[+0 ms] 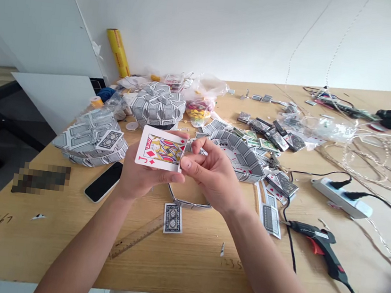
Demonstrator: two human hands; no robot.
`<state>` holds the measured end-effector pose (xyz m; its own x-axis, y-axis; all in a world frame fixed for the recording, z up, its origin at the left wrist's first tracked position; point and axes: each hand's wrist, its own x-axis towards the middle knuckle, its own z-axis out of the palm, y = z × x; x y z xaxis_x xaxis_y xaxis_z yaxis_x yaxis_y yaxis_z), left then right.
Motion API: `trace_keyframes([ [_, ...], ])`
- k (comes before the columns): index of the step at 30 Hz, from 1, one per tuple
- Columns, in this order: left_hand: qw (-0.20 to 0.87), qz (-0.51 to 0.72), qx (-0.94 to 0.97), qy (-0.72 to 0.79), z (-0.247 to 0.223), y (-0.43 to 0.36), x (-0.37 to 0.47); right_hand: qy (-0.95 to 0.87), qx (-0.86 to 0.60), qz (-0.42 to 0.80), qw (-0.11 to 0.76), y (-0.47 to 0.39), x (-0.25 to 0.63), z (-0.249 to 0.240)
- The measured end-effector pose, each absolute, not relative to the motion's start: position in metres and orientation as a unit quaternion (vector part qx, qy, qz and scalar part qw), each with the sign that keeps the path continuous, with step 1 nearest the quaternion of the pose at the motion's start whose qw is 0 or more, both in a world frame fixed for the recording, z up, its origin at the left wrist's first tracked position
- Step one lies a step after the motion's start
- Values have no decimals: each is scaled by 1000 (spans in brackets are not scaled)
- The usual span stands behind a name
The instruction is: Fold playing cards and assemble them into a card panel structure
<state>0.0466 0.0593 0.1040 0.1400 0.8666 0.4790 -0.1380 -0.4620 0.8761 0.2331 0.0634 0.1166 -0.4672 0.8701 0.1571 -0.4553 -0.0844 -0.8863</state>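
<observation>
A jack of diamonds card point(164, 150) lies face up in my left hand point(144, 173), thumb along its near edge. My right hand point(210, 169) pinches the card's right end between thumb and fingers. Below them on the table point(71, 255) rests a ring-shaped frame of folded cards point(193, 205), partly covered by my hands. Just in front of it are a face-down card point(173, 219) and a clear ruler point(137, 238). Behind my right hand sits a tray-like shape of folded cards point(250, 165).
Two woven card structures point(159, 106) point(91, 138) stand at the left, near a phone point(103, 182). Card boxes point(271, 134) lie scattered behind. A glue gun point(322, 245), a power strip point(342, 198) and loose cables occupy the right. A yellow roll point(117, 53) leans on the wall.
</observation>
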Motion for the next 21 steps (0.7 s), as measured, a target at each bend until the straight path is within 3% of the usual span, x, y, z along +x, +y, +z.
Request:
trace_keyframes([
  [17, 438, 534, 656, 305, 118, 50, 51, -463, -239, 712, 470, 75, 241, 121],
  [21, 429, 530, 660, 314, 120, 56, 38, -543, -286, 634, 470, 77, 249, 121],
])
